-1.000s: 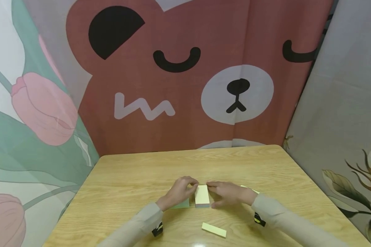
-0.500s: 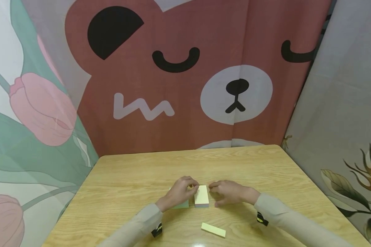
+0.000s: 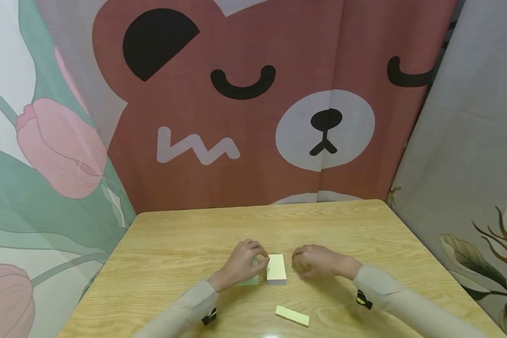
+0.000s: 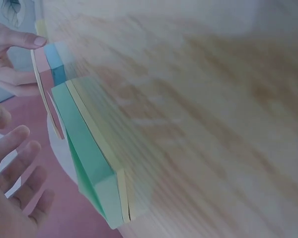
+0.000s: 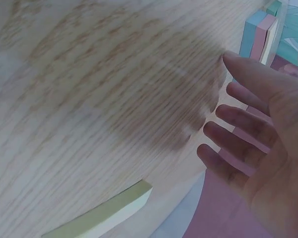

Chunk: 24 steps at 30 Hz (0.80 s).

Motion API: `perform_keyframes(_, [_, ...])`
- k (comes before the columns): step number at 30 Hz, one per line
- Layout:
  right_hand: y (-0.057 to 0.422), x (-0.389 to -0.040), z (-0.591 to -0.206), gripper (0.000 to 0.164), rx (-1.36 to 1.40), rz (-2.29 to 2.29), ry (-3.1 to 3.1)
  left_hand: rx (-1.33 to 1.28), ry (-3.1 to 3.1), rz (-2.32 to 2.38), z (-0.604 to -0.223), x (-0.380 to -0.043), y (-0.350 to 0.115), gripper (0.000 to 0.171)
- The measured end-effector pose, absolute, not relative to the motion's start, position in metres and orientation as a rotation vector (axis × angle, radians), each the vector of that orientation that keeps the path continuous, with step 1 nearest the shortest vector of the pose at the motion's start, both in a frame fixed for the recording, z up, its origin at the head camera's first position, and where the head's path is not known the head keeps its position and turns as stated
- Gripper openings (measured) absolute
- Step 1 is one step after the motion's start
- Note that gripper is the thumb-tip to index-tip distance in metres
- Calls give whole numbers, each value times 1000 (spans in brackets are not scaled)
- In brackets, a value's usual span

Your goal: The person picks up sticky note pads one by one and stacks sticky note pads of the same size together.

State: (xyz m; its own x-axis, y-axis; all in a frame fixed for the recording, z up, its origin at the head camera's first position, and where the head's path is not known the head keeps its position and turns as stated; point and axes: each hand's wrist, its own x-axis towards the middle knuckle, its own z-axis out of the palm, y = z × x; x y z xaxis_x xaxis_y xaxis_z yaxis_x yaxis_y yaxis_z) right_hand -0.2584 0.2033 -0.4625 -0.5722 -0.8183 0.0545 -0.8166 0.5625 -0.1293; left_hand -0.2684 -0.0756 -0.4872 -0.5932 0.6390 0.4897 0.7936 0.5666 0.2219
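A stack of sticky note pads [image 3: 276,267] stands in mid-table, pale yellow on top, with pink and blue layers showing in the left wrist view. Left of it lies a green sticky note pad [image 4: 89,134] over a yellow layer, its top sheets lifting at one side. My left hand [image 3: 244,259] hovers over the green pad, fingertips by the stack's left edge; the left wrist view shows its fingers spread and loosely bent. My right hand [image 3: 318,261] is just right of the stack, apart from it, fingers loosely bent and holding nothing.
A narrow yellow pad [image 3: 292,315] lies nearer the front of the wooden table [image 3: 194,230]. Another narrow yellow pad [image 5: 102,213] shows beside my right hand in the right wrist view. A curtain with a bear print [image 3: 245,141] hangs behind the table.
My right hand has drawn away from the stack to the right. The left hand has shifted slightly left and up from the stack's edge. The pads stay put.
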Motion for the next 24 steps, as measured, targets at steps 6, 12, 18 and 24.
perform_keyframes(6, [209,-262,-467,20,-1504,-193,2831,-1160,-2428,-536,-488,-266,-80,16])
perform_keyframes(12, [211,-265,-472,10,-1675,-285,2917,-1209,-2398,-541,-486,-261,-84,15])
perform_keyframes(18, [214,-265,-473,7,-1710,-318,3007,-1312,-2326,-568,-482,-255,-87,13])
perform_keyframes(24, [220,-264,-472,15,-1610,-284,3035,-1388,-2288,-568,-481,-248,-87,11])
